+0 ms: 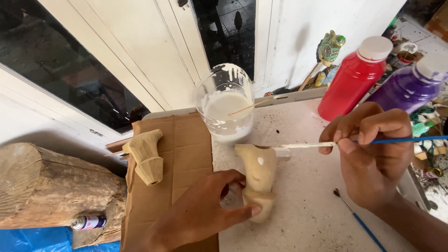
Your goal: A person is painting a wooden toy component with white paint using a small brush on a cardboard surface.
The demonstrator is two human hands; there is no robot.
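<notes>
The left hand (200, 212) clamps the lower end of the carving (258, 179) on the table (303, 210), thumb below. The right hand (371, 154) pinches a brush (326, 144); its white tip touches the carving's top, near the cup (226, 109).

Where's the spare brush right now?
In the head view the spare brush lies on the white table at lower right, just below the right hand and right of the wooden carving.
</notes>
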